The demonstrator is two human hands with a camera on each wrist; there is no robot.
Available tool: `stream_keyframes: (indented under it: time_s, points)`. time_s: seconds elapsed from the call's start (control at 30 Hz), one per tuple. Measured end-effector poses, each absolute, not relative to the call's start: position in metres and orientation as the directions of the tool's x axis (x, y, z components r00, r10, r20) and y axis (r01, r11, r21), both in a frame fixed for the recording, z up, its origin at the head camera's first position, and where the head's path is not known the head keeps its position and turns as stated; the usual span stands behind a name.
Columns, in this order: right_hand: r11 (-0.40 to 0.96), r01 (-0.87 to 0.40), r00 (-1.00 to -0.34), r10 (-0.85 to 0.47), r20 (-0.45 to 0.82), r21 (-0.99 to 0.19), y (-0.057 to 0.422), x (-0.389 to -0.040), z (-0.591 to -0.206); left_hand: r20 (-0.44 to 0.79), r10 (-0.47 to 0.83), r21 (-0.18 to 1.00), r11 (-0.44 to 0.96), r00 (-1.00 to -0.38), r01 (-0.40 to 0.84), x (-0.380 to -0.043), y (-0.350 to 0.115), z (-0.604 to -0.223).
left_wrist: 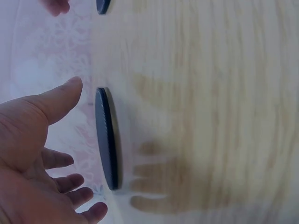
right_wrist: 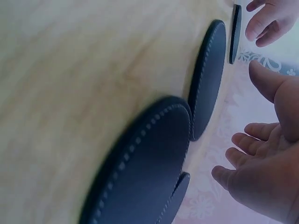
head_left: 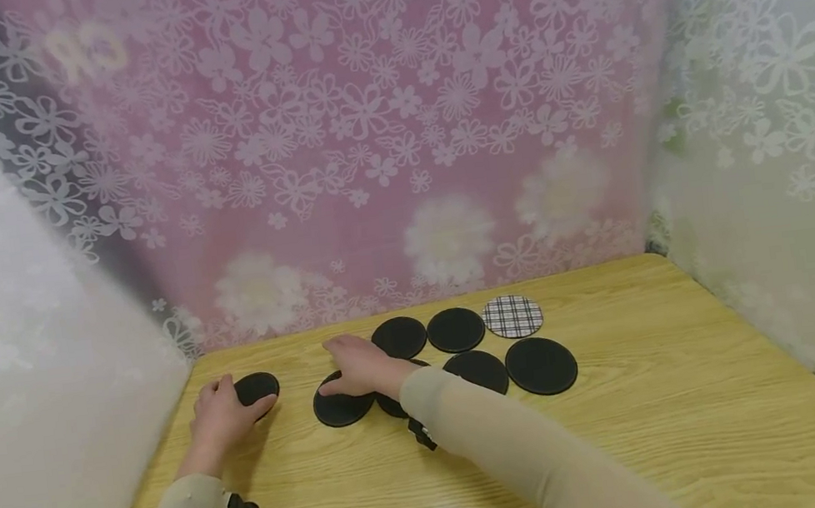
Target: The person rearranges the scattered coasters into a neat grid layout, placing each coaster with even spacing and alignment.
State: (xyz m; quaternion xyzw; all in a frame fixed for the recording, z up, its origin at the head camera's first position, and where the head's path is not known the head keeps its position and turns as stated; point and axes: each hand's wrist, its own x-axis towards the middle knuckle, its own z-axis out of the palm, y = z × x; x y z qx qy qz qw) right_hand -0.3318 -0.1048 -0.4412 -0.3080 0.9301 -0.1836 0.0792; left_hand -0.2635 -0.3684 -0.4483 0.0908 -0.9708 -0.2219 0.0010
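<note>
At the table's left, my left hand hovers around a round black coaster, thumb on the near side and fingers on the far side. The left wrist view shows that coaster lying on the table, with a gap to the spread thumb and fingers. My right hand reaches over the left end of a row of coasters, above a black coaster. Its fingers are apart and hold nothing, as the right wrist view shows, with stitched black coasters beside it. My right forearm partly hides two coasters in the front row.
A black-and-white plaid coaster lies at the back row's right end, beside two black ones. Another black coaster ends the front row. A flowered pink curtain hangs behind the wooden table; pale sheets flank both sides.
</note>
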Motion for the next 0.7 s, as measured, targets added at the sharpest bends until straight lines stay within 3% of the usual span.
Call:
stream_keyframes:
  time_s: [0.27, 0.7]
  points:
    - [0.744, -0.544, -0.793, -0.606, -0.051, -0.389, -0.107, -0.327, -0.447, -0.072, -0.183, 0.445, 0.874, -0.980, -0.196, -0.263, -0.376, -0.461]
    - [0.760, -0.522, -0.803, -0.591, -0.077, -0.387, -0.110, -0.331, -0.447, -0.068, -0.200, 0.363, 0.908, -0.978, -0.210, -0.267, -0.380, -0.464]
